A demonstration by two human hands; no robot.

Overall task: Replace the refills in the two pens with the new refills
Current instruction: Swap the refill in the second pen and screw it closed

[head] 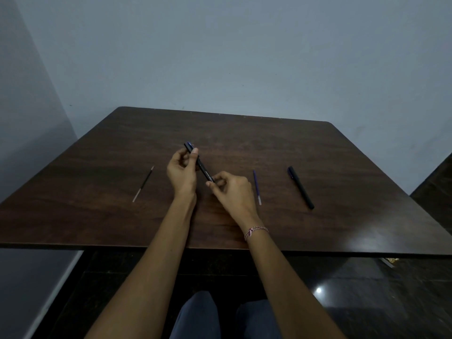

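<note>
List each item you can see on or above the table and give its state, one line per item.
Held pen: off the table, tilted, gripped at both ends.
Left hand: fingers closed on the pen's far end.
Right hand: fingers closed on the pen's near end.
Black refill: lying loose, left of the hands.
Blue refill: lying loose, right of the hands.
Second pen: lying untouched, far right.

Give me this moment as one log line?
left hand: grips pen top | right hand: pinches pen's lower end | table: black refill, blue refill, second pen
</note>
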